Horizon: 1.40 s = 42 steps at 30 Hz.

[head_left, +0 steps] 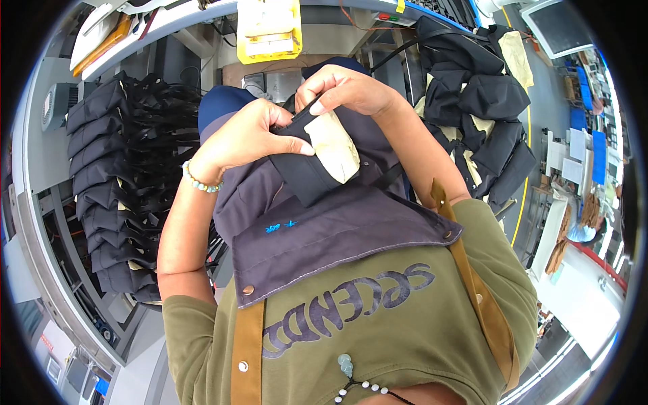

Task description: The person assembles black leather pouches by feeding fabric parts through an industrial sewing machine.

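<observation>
Over my lap I hold a black fabric piece (pixel 300 177) with a cream-coloured cloth panel (pixel 335 150) on its right side. My left hand (pixel 250 137) pinches the upper left edge, thumb lying across the black cloth. My right hand (pixel 351 92) is closed on the upper edge above the cream panel, thumb pointing down along it. The fingertips of both hands are partly hidden behind the fabric. A dark apron (pixel 337 226) with brown straps covers my front below the piece.
To my left hangs a long row of folded black fabric pieces (pixel 101 181). A heap of similar black pieces (pixel 496 98) with cream parts lies at my right. Ahead, a yellow tray (pixel 241 40) sits at the worktable edge (pixel 192 15). A screen (pixel 557 27) stands far right.
</observation>
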Tool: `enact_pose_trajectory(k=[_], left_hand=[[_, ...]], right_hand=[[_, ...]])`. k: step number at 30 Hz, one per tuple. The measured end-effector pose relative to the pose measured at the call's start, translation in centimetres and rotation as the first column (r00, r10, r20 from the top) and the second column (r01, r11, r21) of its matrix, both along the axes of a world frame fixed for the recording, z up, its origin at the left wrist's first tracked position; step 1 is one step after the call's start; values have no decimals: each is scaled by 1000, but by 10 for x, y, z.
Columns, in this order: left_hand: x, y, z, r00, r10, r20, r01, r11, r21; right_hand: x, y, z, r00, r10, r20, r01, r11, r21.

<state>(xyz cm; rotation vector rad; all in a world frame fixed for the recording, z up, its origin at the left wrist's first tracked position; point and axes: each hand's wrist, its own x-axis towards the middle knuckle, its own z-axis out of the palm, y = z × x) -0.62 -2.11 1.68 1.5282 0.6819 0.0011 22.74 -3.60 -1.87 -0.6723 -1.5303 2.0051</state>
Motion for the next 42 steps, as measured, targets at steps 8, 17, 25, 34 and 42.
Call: enact_pose_trajectory(k=[8,17,25,34,42], left_hand=[[14,-15,-15,978,63,196,13,931,-364],[11,-26,-40,834,394,386,286,290,-914],[14,-48,-95,705,-166,689,221,975,8],[19,-54,-99,757,-88,648,192,977,-91],[26,-50,-97,804,-23,595,159,971,-177]], right_hand=[[5,-2,2,995,42,96,-50,995,81],[-3,-6,20,994,12,-105,-9,999,33],[-27,-14,33,985,132,-111,-132,991,7],[-30,-21,47,973,199,-119,-191,979,69],[-30,-19,38,972,159,-172,-172,984,-57]])
